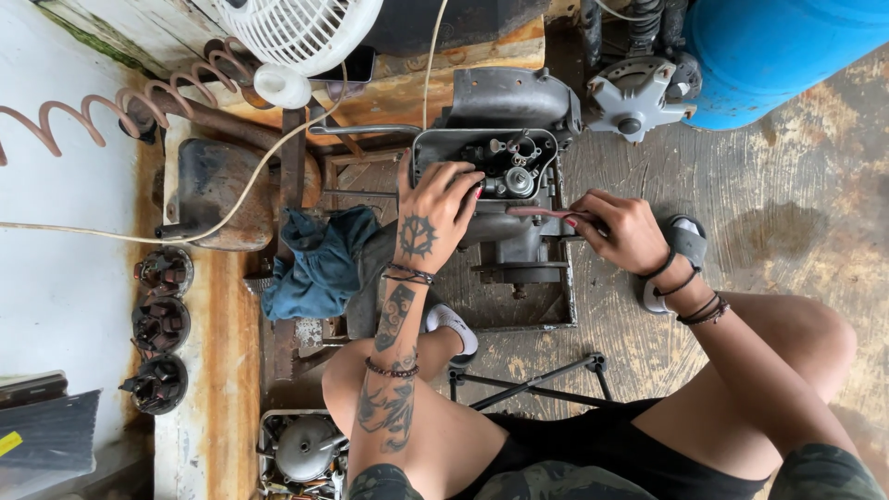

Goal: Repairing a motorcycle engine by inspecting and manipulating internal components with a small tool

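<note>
The front wall of the open engine housing (pixel 483 176) is being covered by the left hand (pixel 433 218). The tip of the slim tool (pixel 540 212) is being hidden behind the housing. The white fan (pixel 301 32) and blue barrel (pixel 778 56) are being cut off by the top edge.

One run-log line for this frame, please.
left hand: steadies open engine housing | right hand: holds slim tool against it | blue rag at left

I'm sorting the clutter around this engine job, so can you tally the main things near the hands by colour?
Grey engine housing under the left hand: 1
Grey finned wheel: 1
Blue rag: 1
Blue barrel: 1
White fan: 1
Dark wound parts: 3
Reddish tool in the right hand: 1
Total: 9
</note>
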